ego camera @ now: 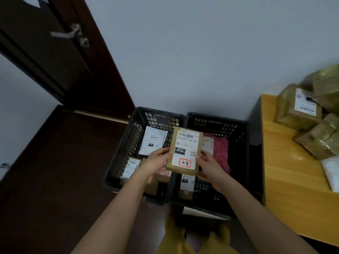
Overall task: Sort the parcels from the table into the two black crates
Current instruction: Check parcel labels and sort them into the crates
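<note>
Sorting is under way and, by the look of it, roughly at its middle. The left crate (128,143) is already holding a white mailer (153,141) leaning on its far side and at least two labelled boxes near the front. The right crate (238,143) is holding a pink bag (221,153) and a small labelled box (187,186) at its near wall. On the table (286,180) to the right, several parcels are still waiting — a heap of brown, tape-wrapped ones (300,110) and a white one at the picture's edge. So a fair share appears left to sort.

The parcel (185,150) in hand is hovering above the shared rims of the two crates, not yet committed to either. It is a flat brown carton, held upright with its face to the camera. A white label is covering most of that face: barcode at the top, a black "010" block, a small square code, and a red-framed stamp at the bottom. Corners are looking square — no damage visible.

The left hand (157,161) is gripping the parcel's left edge and the right hand (207,166) its right lower edge, both clamped on it.
</note>
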A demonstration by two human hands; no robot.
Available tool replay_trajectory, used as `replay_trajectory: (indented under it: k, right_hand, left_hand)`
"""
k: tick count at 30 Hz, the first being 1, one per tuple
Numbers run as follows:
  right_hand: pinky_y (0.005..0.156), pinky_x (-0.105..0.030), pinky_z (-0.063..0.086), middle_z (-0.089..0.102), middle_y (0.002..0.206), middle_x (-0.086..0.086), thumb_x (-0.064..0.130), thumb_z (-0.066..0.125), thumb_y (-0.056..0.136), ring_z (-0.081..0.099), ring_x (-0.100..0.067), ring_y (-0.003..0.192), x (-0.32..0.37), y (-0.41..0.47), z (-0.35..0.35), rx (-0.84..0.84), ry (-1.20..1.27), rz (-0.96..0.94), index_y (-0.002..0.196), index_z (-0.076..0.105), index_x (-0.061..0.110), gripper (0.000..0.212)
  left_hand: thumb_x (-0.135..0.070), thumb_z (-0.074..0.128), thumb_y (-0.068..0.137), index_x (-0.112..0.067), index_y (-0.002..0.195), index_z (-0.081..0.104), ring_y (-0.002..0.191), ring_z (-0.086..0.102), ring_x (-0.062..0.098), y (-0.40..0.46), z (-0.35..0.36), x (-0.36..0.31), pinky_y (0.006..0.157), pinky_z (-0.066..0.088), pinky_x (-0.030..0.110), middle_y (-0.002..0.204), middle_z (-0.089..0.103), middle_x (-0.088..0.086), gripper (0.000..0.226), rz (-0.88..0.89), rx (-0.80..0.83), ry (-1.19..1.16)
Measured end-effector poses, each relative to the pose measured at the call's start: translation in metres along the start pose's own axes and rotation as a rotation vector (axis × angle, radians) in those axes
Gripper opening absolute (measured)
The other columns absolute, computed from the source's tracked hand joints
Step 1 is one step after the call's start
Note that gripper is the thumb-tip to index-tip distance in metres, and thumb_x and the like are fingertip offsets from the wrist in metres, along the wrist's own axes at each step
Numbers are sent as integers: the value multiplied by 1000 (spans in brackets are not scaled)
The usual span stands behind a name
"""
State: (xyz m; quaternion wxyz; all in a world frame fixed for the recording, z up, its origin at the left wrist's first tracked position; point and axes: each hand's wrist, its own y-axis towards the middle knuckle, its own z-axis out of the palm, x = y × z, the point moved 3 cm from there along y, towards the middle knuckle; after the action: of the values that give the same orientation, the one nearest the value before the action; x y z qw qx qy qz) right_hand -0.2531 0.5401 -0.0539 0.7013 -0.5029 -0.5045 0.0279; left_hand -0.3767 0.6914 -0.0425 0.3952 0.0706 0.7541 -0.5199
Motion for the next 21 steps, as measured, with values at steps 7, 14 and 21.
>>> replay_trajectory:
  k: [7,14,21]
  right_hand:
    - [67,-26,56,60,103,11,22,49,103,64,-12,92,1,31,47,40,-124,51,143,31,27,44]
    - [61,-22,54,62,123,-1,28,49,103,65,-18,102,0,64,80,130,-203,127,144,37,26,42]
    - [68,-24,55,59,125,-2,30,47,103,63,-17,100,-12,83,118,144,-198,159,143,35,29,42]
  left_hand:
    - [-37,55,98,-15,115,64,86,69,13,7,-41,18,74,54,24,98,74,-2,29,-86,-80,-137]
    - [-41,51,99,-19,113,66,95,65,14,20,-68,42,78,52,25,103,71,-5,29,-210,-162,-139]
    - [-44,53,98,-20,111,71,104,65,18,46,-106,61,96,52,38,106,74,-5,33,-301,-143,-109]
